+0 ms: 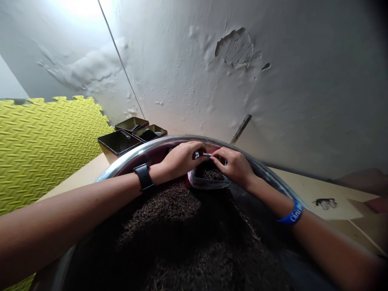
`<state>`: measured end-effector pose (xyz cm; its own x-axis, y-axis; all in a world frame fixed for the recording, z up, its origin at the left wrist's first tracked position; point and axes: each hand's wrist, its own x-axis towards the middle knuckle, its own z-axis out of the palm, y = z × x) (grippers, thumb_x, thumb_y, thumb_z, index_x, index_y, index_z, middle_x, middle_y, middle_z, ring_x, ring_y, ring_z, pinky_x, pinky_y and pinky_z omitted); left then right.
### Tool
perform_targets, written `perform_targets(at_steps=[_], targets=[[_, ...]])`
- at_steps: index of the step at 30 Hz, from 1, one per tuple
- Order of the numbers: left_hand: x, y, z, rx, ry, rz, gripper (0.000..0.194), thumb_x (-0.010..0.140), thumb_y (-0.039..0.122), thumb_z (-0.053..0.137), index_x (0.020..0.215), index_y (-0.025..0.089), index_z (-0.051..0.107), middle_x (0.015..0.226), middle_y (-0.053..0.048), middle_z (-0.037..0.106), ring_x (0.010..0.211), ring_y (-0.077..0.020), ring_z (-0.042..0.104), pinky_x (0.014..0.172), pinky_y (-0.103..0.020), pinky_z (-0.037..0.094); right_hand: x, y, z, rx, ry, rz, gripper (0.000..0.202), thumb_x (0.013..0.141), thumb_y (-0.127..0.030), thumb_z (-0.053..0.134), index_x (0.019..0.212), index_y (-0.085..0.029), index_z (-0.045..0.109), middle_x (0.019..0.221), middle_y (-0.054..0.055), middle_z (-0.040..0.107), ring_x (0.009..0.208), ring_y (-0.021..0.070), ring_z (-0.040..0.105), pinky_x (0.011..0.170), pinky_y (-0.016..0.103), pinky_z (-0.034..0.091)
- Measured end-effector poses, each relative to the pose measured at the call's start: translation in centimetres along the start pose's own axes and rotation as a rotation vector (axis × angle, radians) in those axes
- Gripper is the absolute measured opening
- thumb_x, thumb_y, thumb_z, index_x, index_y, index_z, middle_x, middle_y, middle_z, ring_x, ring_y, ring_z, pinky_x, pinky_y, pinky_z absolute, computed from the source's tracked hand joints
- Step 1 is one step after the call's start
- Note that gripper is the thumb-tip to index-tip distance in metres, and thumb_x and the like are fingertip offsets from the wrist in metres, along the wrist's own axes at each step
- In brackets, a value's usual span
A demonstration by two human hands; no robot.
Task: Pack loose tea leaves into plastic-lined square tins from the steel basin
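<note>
A clear plastic bag (209, 186) partly filled with dark, dry tea-like leaves (213, 174) sits among the hands, with a bit of red container wall (188, 180) showing beside it. My left hand (184, 155), wearing a black wristband, pinches the bag's pale upper edge between thumb and fingers. Opposite it, my right hand (233, 163) has its thumb and forefinger closed on the same edge, the fingertips of both hands nearly meeting. Below lies a large heap of the loose leaves (169, 202) in a wide round metal-rimmed tray (145, 146).
Several open square tins (119, 141) stand beyond the tray on the left, with dark objects inside. Yellow foam matting (45, 149) is at far left. Eyeglasses (325, 203) lie on the pale tabletop (300, 186) at right. A peeling wall (182, 81) rises close behind.
</note>
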<state>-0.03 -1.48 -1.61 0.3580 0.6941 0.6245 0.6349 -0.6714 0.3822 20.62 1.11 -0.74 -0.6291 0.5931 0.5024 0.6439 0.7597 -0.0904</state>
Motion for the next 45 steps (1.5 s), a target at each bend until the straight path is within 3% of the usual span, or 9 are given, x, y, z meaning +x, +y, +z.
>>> perform_targets(at_steps=[5,15,20,26,32,38,45], targets=[[0.1,0.0,-0.2,-0.021,0.003,0.059,0.018,0.089,0.028,0.056,0.093,0.015,0.067,0.096,-0.005,0.067,0.084,-0.0143,0.060,0.077,-0.027,0.046,-0.2,-0.2,0.0,-0.067,-0.026,-0.031,0.023,0.093,-0.030,0.045,0.093,-0.017,0.064,0.093,0.005,0.066,0.087,0.0173,0.061,0.077,0.029,0.045],[0.2,-0.2,0.1,-0.060,0.008,0.053,0.012,0.086,0.023,0.057,0.088,0.016,0.067,0.089,-0.003,0.067,0.078,-0.0133,0.059,0.069,-0.025,0.046,-0.1,-0.1,0.1,-0.080,0.013,-0.073,0.021,0.092,-0.030,0.048,0.092,-0.018,0.065,0.092,0.005,0.066,0.084,0.0176,0.062,0.074,0.029,0.046],[0.4,-0.4,0.1,-0.120,-0.009,0.061,0.014,0.087,0.019,0.054,0.091,0.016,0.067,0.091,-0.004,0.068,0.080,-0.0131,0.060,0.073,-0.026,0.046,-0.2,0.0,0.0,-0.066,0.006,-0.081,0.019,0.092,-0.028,0.049,0.094,-0.018,0.065,0.093,0.004,0.066,0.085,0.0175,0.062,0.075,0.029,0.046],[0.2,-0.4,0.0,-0.086,-0.078,0.054,0.018,0.088,0.026,0.053,0.096,0.017,0.067,0.100,-0.006,0.068,0.088,-0.0151,0.061,0.079,-0.028,0.047,-0.1,0.4,0.1,-0.075,0.006,-0.062,0.019,0.092,-0.028,0.049,0.094,-0.018,0.066,0.093,0.004,0.067,0.085,0.0175,0.062,0.075,0.029,0.046],[0.2,-1.0,0.3,-0.033,-0.068,0.025,0.017,0.085,0.020,0.054,0.096,0.017,0.066,0.098,-0.005,0.067,0.085,-0.0145,0.060,0.076,-0.028,0.047,-0.1,0.4,0.1,-0.099,-0.006,-0.067,0.021,0.093,-0.030,0.048,0.093,-0.018,0.066,0.092,0.004,0.066,0.084,0.0177,0.062,0.073,0.029,0.045],[0.2,-0.7,0.4,-0.017,-0.072,0.010,0.020,0.086,0.033,0.056,0.097,0.018,0.066,0.098,-0.005,0.067,0.083,-0.0151,0.060,0.072,-0.027,0.048,-0.2,0.0,0.2,-0.113,-0.024,-0.084,0.020,0.092,-0.028,0.049,0.092,-0.018,0.066,0.091,0.005,0.066,0.084,0.0177,0.062,0.071,0.028,0.045],[0.0,-0.4,0.6,0.003,-0.074,-0.023,0.019,0.089,0.024,0.050,0.094,0.019,0.067,0.099,-0.005,0.068,0.089,-0.0158,0.061,0.080,-0.030,0.048,-0.2,-0.4,0.2,-0.092,-0.038,-0.094,0.019,0.090,-0.025,0.050,0.097,-0.019,0.067,0.092,0.005,0.066,0.082,0.0171,0.062,0.068,0.027,0.045]])
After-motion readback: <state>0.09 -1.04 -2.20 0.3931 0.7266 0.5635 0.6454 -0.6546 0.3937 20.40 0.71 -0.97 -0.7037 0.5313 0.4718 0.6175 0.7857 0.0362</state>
